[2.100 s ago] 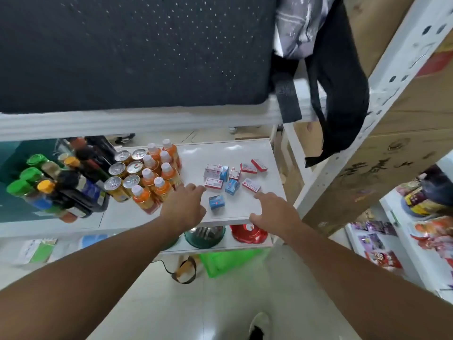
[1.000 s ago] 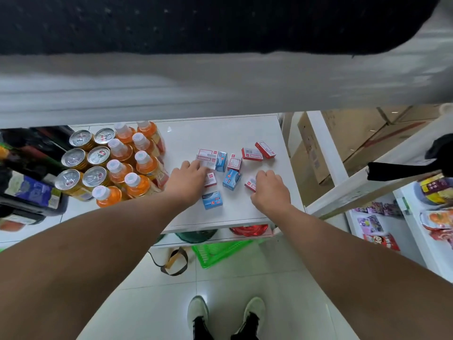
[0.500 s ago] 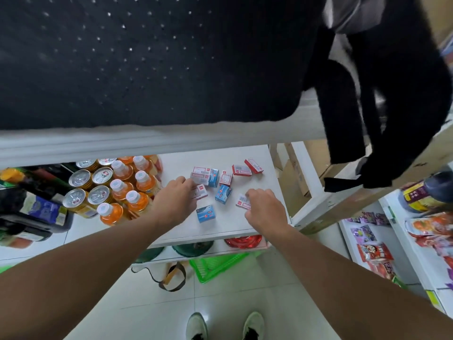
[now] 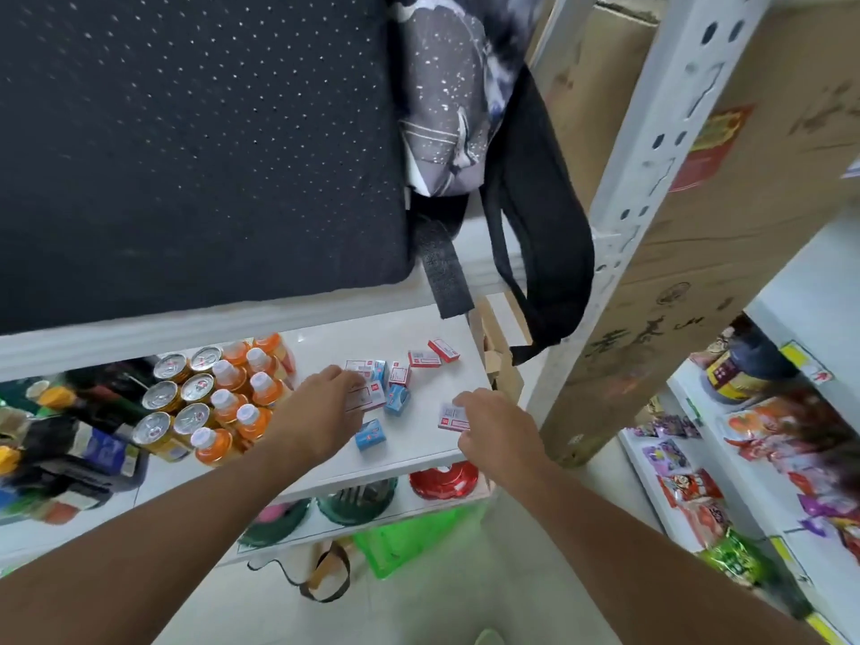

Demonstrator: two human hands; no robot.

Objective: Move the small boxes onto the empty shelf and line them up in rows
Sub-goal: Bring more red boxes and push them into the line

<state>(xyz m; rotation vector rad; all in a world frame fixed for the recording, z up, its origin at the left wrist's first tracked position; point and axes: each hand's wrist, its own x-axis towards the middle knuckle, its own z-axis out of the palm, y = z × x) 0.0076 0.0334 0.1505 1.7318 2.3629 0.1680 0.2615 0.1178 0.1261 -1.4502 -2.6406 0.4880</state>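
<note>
Left hand (image 4: 321, 414) fingers on red-white box (image 4: 367, 396); right hand (image 4: 495, 435) seemingly pinches another (image 4: 451, 418) — shelf (image 4: 409, 439).

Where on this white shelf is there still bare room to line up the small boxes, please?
The white shelf is bare along its front edge, between the blue box and the right hand, and at the back, between the orange bottles and the far red boxes. The middle is crowded with scattered boxes under the left hand.

Shelf (image 4: 433, 451) front edge is wide open for reaching in. Bottles (image 4: 251, 402) and cans (image 4: 179, 402) crowd the left, and a backpack strap (image 4: 444, 277) dangles over the back right.
</note>
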